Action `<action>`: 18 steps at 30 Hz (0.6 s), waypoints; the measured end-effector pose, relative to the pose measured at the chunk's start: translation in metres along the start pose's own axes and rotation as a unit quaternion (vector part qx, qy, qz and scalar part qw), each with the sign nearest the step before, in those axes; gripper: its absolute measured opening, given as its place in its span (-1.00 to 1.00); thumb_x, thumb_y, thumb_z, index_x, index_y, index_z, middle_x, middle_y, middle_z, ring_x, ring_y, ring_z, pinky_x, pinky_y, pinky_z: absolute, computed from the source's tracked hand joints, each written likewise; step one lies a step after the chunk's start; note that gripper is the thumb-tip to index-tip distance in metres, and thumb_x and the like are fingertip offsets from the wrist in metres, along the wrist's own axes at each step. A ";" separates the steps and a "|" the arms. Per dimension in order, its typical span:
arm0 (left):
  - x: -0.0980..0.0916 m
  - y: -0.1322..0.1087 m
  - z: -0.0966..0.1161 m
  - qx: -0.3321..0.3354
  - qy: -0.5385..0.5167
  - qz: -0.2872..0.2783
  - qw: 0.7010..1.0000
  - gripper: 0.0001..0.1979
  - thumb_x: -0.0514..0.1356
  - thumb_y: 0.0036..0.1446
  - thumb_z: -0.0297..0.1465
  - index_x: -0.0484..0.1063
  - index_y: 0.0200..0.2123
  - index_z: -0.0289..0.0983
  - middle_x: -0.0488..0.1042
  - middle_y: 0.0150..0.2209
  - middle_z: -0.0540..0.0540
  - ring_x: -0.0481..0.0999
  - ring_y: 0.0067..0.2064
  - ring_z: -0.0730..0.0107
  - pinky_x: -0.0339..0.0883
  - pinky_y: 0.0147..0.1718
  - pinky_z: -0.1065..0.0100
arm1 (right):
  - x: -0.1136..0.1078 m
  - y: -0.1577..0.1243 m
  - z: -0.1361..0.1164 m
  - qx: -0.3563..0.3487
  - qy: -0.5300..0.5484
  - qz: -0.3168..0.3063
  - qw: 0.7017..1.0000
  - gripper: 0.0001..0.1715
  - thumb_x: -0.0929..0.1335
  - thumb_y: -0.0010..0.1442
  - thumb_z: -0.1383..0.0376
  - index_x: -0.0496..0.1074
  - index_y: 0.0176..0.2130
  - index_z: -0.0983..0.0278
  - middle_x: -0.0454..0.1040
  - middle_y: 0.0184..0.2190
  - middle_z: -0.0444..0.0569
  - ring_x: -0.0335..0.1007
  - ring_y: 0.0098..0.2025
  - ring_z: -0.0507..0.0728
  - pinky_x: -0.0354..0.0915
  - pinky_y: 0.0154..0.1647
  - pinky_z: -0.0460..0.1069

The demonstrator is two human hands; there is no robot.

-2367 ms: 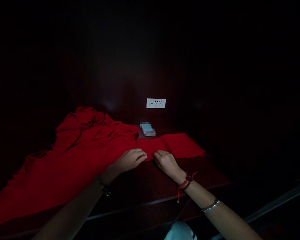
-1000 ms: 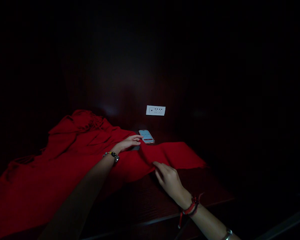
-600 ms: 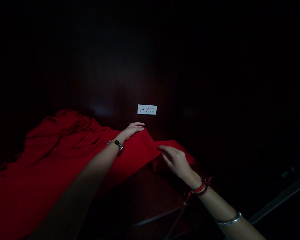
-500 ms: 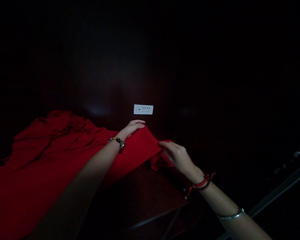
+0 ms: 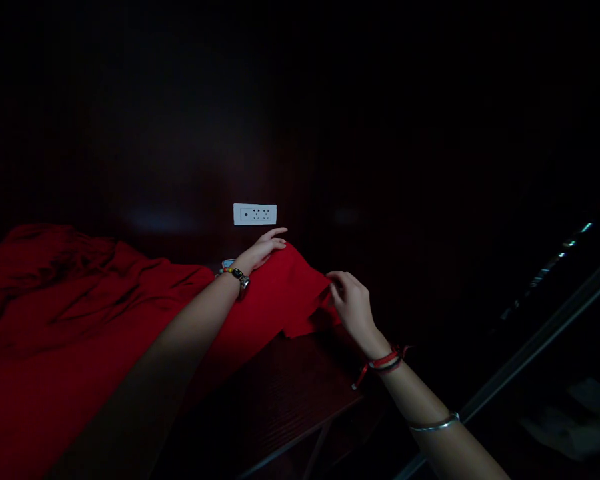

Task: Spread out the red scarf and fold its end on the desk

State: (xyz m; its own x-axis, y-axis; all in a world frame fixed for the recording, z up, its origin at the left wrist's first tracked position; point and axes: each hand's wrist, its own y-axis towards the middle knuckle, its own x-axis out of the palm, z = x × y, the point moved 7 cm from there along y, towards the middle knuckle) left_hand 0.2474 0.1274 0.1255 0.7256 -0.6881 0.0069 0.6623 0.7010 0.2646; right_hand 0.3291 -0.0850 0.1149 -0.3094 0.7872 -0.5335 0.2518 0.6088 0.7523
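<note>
A large red cloth (image 5: 260, 300) spreads from the lower left to the middle, bunched in folds at the far left. My left hand (image 5: 265, 250) pinches its upper edge between thumb and fingers, lifting it into a peak. Right of it, my right hand (image 5: 350, 297) has its fingertips closed on the cloth's right part, where a fold hangs down. The cloth's end lies on a dark reddish wooden surface (image 5: 280, 387).
A white wall socket (image 5: 255, 214) sits on the dark panel behind my hands. A small pale object (image 5: 229, 263) shows beside my left wrist. A metal rail (image 5: 540, 343) slants along the right.
The view has turned right, so the socket and folds appear further left. The cloth near my right hand has dropped lower, and that hand's fingers are more bent.
</note>
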 end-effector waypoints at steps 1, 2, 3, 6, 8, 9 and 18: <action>0.001 0.000 -0.001 -0.002 -0.003 0.004 1.000 -0.41 0.08 -0.12 -0.65 0.17 0.05 -0.26 0.36 -0.24 -0.06 0.37 -0.28 0.52 0.22 -0.17 0.37 | 0.003 0.000 0.006 0.029 0.041 -0.003 0.999 -0.74 0.15 0.12 0.39 0.37 -0.27 0.32 0.42 -0.35 0.02 0.37 -0.41 0.06 0.26 -0.41 -0.08; 0.001 0.000 -0.002 -0.005 -0.003 0.008 1.000 -0.40 0.10 -0.11 -0.63 0.15 0.06 -0.24 0.35 -0.20 -0.08 0.37 -0.25 0.50 0.22 -0.16 0.36 | 0.006 -0.001 0.011 0.055 0.074 -0.007 0.996 -0.75 0.15 0.12 0.37 0.36 -0.27 0.32 0.43 -0.37 0.00 0.37 -0.45 0.05 0.26 -0.46 -0.08; 0.002 0.000 -0.002 -0.010 0.001 0.010 1.000 -0.40 0.12 -0.10 -0.61 0.14 0.07 -0.22 0.34 -0.15 -0.11 0.38 -0.22 0.47 0.21 -0.14 0.35 | 0.007 -0.001 0.014 0.073 0.095 -0.011 0.993 -0.75 0.14 0.13 0.35 0.35 -0.28 0.32 0.43 -0.39 -0.01 0.37 -0.48 0.04 0.25 -0.49 -0.09; 0.003 0.002 -0.005 -0.021 0.013 0.006 1.000 -0.41 0.15 -0.09 -0.57 0.14 0.07 -0.21 0.25 0.00 -0.19 0.36 -0.11 0.38 0.22 -0.12 0.32 | 0.005 -0.002 0.015 0.060 0.081 0.000 0.995 -0.78 0.17 0.11 0.36 0.37 -0.31 0.31 0.44 -0.39 -0.02 0.37 -0.43 0.06 0.26 -0.41 -0.07; 0.002 0.004 -0.008 -0.026 0.030 0.010 0.999 -0.40 0.16 -0.10 -0.58 0.14 0.06 -0.21 0.19 0.06 -0.24 0.34 -0.07 0.31 0.23 -0.13 0.29 | 0.003 -0.003 0.012 0.023 0.033 0.000 0.999 -0.78 0.19 0.09 0.38 0.39 -0.31 0.32 0.45 -0.36 0.00 0.37 -0.35 0.08 0.25 -0.32 -0.05; 0.001 0.006 -0.010 -0.026 0.045 0.019 0.998 -0.40 0.15 -0.11 -0.59 0.15 0.06 -0.22 0.17 0.08 -0.25 0.32 -0.05 0.28 0.23 -0.13 0.27 | 0.003 -0.004 0.011 0.008 0.008 -0.007 1.000 -0.77 0.19 0.08 0.39 0.39 -0.30 0.32 0.45 -0.34 0.01 0.37 -0.32 0.09 0.25 -0.29 -0.05; 0.014 0.013 -0.033 0.002 0.173 0.031 0.984 -0.47 0.14 -0.16 -0.63 0.28 -0.03 -0.28 0.24 0.06 -0.20 0.23 0.05 0.22 0.13 -0.03 0.26 | 0.008 -0.020 0.016 0.004 -0.179 -0.071 0.981 -0.75 0.16 0.17 0.38 0.39 -0.26 0.26 0.43 -0.28 -0.03 0.37 -0.34 0.03 0.21 -0.39 -0.13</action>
State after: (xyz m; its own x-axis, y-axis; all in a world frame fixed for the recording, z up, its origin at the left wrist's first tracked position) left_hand 0.2727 0.1328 0.0971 0.7848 -0.5389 -0.3060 0.6151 0.7378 0.2780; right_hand 0.3357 -0.0890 0.0894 -0.0009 0.6783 -0.7348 0.2372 0.7139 0.6588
